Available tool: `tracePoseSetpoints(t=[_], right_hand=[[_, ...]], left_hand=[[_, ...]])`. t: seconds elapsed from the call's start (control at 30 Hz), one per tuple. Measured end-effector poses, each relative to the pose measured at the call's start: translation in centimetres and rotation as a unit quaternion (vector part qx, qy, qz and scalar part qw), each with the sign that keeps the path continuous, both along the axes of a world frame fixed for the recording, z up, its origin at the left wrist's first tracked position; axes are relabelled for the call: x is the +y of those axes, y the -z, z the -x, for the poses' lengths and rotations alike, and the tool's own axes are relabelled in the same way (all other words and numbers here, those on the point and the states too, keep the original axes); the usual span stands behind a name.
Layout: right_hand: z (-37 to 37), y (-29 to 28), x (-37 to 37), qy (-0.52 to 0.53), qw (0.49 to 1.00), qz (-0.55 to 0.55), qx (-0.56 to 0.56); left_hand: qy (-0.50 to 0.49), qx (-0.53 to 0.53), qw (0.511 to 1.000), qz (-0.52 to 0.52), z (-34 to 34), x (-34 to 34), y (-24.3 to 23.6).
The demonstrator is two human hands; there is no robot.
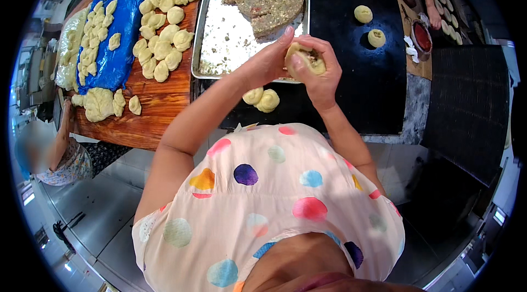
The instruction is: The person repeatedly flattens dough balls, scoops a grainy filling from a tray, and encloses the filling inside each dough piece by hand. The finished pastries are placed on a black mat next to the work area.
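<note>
Filled dough held between two bare hands, seen from above. Nearest, the person's pale garment (pixel 230 207) carries large coloured spots. Beyond it, both forearms converge on a dough cup (pixel 293 60), raised over the near right corner of a metal tray (pixel 217 53); its opening exposes a brownish filling. The right grip (pixel 324 69) is clamped on the dough cup, thumb pressed against it and fingers curved round its far side. The left grip (pixel 269 60) bears against its left side, thumb raised; the other fingers are largely hidden, and how far they close cannot be told.

Between garment and tray, two dough balls (pixel 268 101) touch on the dark table (pixel 373 97). On the tray lies a broad mass of speckled filling (pixel 277 1). To the left, the wooden table (pixel 151 119) bears a large dough lump (pixel 100 105), a crowded group of dough pieces (pixel 163 50) and a blue sheet (pixel 125 23) strewn with smaller pieces. To the right, two round buns (pixel 376 38) stand apart; farther off are a bowl of red contents (pixel 421 36) and a co-worker's hand (pixel 434 19) beside rows of pale rounds (pixel 442 1).
</note>
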State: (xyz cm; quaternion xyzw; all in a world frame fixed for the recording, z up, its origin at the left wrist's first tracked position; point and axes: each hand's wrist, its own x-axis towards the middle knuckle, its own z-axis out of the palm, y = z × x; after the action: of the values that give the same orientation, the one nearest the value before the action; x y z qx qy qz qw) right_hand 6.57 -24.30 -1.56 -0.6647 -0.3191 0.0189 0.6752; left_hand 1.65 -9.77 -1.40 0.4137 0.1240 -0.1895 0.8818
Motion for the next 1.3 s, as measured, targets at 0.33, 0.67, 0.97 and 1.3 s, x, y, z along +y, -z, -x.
tracePoseSetpoints(t=[0.33,0.67,0.97,1.3], right_hand=[[-1.3,-0.1,0.0,-0.084,0.977,0.079,-0.177],[0.0,-3.2,1.6,-0.059,0.957,0.084,-0.273],[2.3,-3.7,3.8,0.049,0.976,0.006,-0.21],[2.6,-1.6,3.8,0.052,0.986,-0.042,-0.152]], left_hand=[[-0.026,0.046,0.998,-0.03,0.1,0.4,-1.2],[-0.164,0.058,0.972,0.16,1.0,-0.9,0.4],[-0.289,-0.051,0.943,0.157,2.3,-1.4,-0.2],[-0.252,-0.074,0.957,0.127,3.7,-1.2,-1.4]])
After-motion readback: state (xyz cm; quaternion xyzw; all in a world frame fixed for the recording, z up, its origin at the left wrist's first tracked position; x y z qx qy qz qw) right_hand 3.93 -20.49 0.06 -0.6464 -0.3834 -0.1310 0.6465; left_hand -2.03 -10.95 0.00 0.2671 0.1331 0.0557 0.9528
